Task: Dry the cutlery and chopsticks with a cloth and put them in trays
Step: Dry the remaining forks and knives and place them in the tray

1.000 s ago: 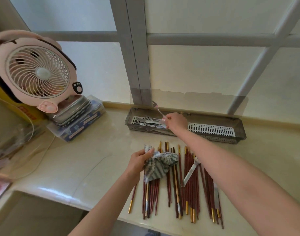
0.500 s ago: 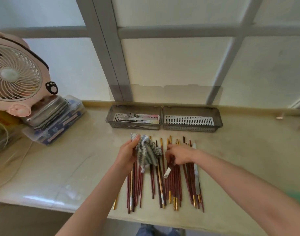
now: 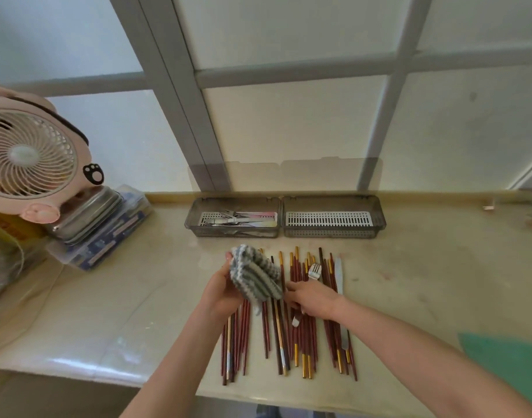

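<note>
My left hand holds a grey-and-white striped cloth above the pile of red-brown chopsticks with gold tips. My right hand grips a steel fork lifted off the pile, tines pointing away, handle end showing below the palm. A table knife lies on the right side of the pile. Two grey slotted trays stand by the window: the left tray holds several pieces of steel cutlery, the right tray holds nothing.
A pink desk fan stands at the left on a steel box and a clear plastic box. The counter's front edge runs close below the chopsticks. Window frame behind the trays.
My right hand came back from the left tray to the chopstick pile and picked up the fork. The left hand kept the cloth and turned it toward the right hand.
</note>
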